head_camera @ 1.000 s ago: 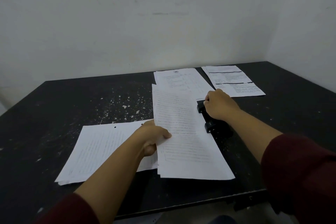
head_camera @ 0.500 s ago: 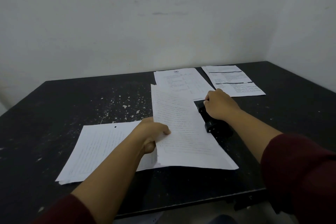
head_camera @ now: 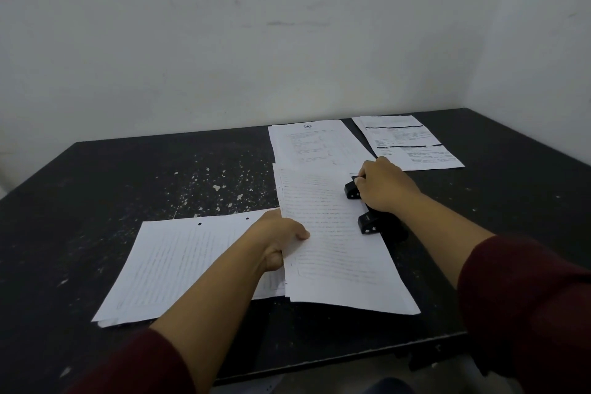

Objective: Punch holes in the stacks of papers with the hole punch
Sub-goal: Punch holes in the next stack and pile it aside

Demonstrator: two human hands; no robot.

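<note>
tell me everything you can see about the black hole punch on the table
The hole punch is black, with a matte, plastic-looking finish, lying on the dark table along the right edge of the paper stack. Two blocky punch heads show, each with small pale dots on its face, overlapping the stack's edge. The right hand rests over its top, fingers curled around the far end, hiding the middle. The left hand holds the stack, not the punch.

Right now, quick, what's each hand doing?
Left hand: pinching the paper stack at its left edge.
Right hand: fingers curled over the hole punch, pressing on it.
</note>
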